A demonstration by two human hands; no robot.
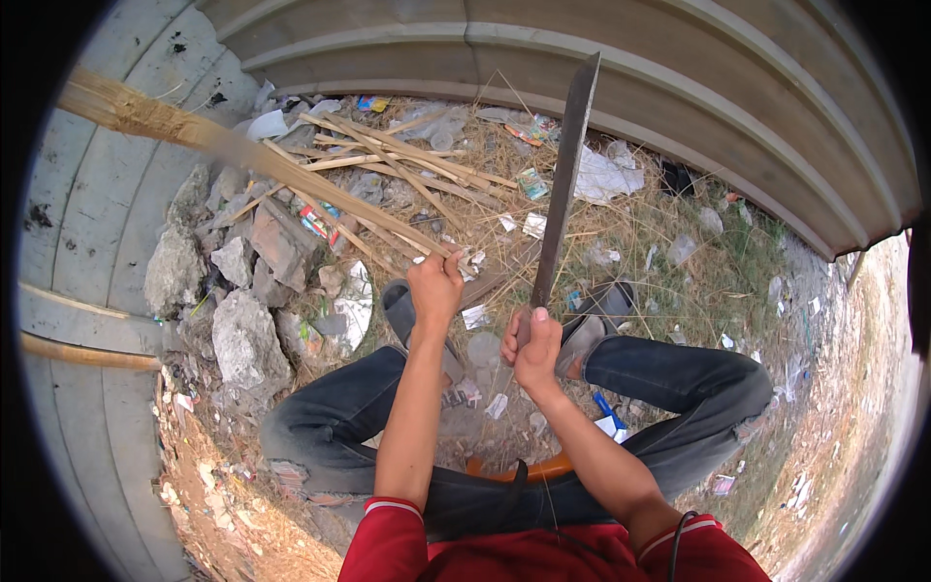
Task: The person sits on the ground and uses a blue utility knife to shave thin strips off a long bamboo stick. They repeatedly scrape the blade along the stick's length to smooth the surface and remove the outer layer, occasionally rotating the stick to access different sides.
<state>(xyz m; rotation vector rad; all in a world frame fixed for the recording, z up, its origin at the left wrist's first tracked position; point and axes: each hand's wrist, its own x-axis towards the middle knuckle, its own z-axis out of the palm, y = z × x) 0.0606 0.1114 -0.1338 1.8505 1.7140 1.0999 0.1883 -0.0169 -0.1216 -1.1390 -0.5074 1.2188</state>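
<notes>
My left hand (pixel 435 284) is closed round the near end of a long split bamboo piece (pixel 320 189). It slants up and away to the far left, widening toward its far end. In my right hand (pixel 532 347) is the handle of a machete (pixel 567 175). Its long, dark, straight blade points away and upward, to the right of the bamboo and apart from it. Beyond my left hand, several thin bamboo strips (pixel 407 160) lie in a loose, crossed pile on the ground.
Broken concrete chunks (pixel 250 339) and bricks (pixel 281 242) are heaped at the left. A corrugated metal sheet (pixel 679 87) closes off the far side; grey panels (pixel 87 223) stand at the left. Litter and dry grass (pixel 698 262) cover the ground. My bent legs (pixel 669 378) flank my hands.
</notes>
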